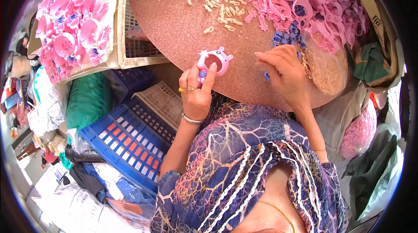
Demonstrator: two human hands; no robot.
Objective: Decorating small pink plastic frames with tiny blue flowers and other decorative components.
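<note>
The left hand (pixel 197 98) holds 1 pink toy piece (pixel 226 64) a little left of the centre of the frame. This piece has a round opening, 2 small ears at its upper right and 1 blue part (pixel 202 74) set low on it. The fingers of this hand are clamped on the piece, and the index finger lies across its edge. A silver bangle (pixel 192 120) is around the left wrist.

The right hand (pixel 286 74) is right of the centre, above the round brown table (pixel 170 19). Its fingers are bent, with the index finger pointing to the left; I cannot tell if the tips touch each other or pinch something small. Just beside them lies 1 loose blue piece (pixel 266 76).

At the upper right there is a heap of pink pieces (pixel 278 4), with blue pieces (pixel 287 37) near its lower edge. Cream pieces (pixel 225 10) are scattered at the upper centre. More pink parts (pixel 89 32) lie at the upper left, and a blue basket (pixel 98 124) stands at the lower left.
</note>
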